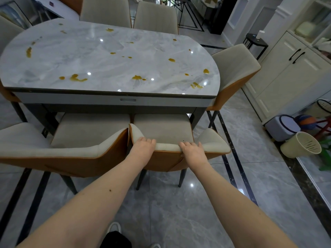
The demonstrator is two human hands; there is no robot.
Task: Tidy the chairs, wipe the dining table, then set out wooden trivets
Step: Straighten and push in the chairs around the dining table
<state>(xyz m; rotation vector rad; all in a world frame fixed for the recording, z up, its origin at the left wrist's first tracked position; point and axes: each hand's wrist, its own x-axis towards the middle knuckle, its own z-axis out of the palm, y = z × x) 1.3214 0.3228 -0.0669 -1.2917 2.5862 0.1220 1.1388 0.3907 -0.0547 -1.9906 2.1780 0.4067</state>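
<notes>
A grey marble dining table with rounded ends carries several yellow-brown spill stains. In front of me stands a beige chair with an orange back, its seat partly under the table's near edge. My left hand and my right hand both grip the top of its backrest, fingers curled over the rim. A second matching chair stands just to its left, also tucked under the table. No trivets or cloth are in view.
More beige chairs stand at the far side and at the right end. White cabinets line the right wall, with a cream bin, a grey box and stools on the floor beside them.
</notes>
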